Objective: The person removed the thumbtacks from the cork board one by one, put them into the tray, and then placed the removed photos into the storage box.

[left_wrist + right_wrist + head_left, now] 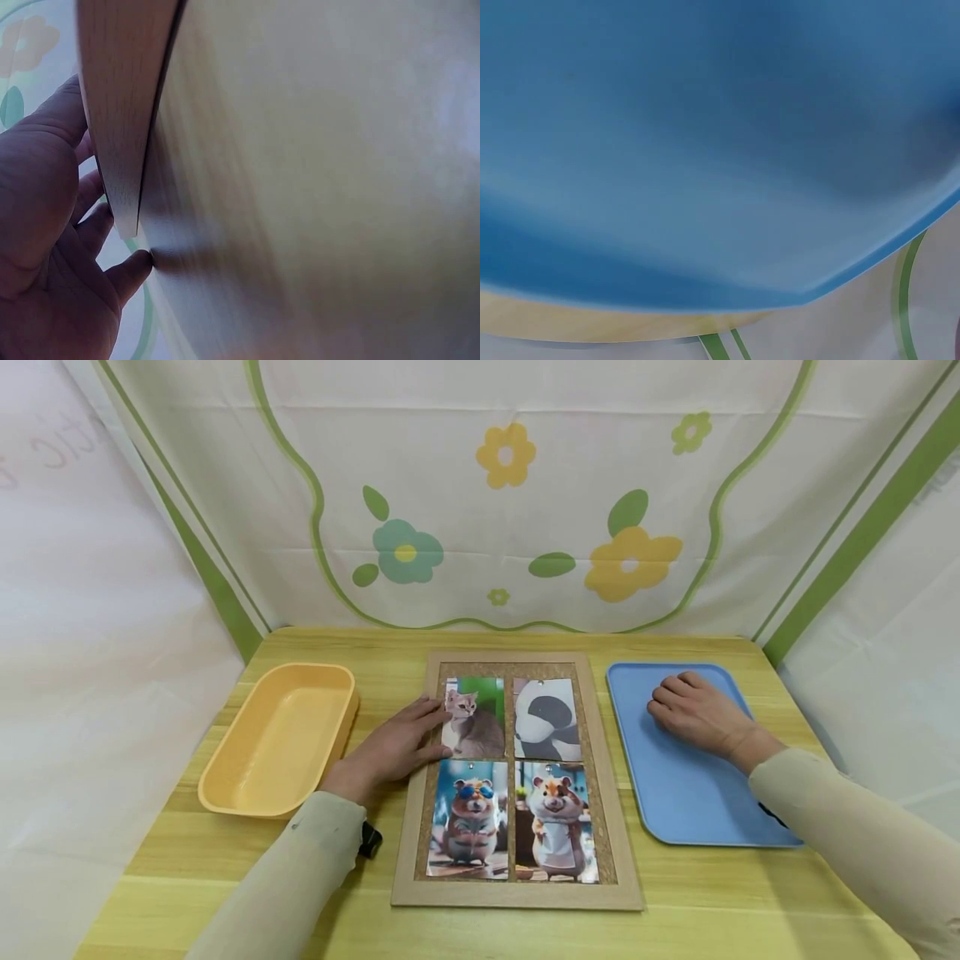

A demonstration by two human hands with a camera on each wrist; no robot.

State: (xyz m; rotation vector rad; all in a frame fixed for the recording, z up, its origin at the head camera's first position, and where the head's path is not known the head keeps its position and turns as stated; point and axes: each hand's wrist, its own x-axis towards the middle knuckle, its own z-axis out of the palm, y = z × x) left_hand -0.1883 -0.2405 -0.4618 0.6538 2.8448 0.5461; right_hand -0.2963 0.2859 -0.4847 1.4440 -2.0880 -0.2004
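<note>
A wood-framed cork board [517, 896] lies on the table with several photo cards on it. My left hand [397, 739] rests at the board's left edge, its fingertips on the left side of the cat photo [480, 731]. In the left wrist view the left hand [45, 225] reaches over the wooden frame [124, 112], fingers extended. Small pins show at the tops of the panda photo [546, 722] and the two hamster photos below. My right hand [697, 714] is over the blue tray [697, 802], fingers bent; whether they pinch anything is hidden. The right wrist view shows only tray surface.
A yellow bin [277, 743] stands left of the board, close to my left forearm. The wooden table [367, 910] ends at a white flowered cloth [465, 585] behind, with cloth on both sides too.
</note>
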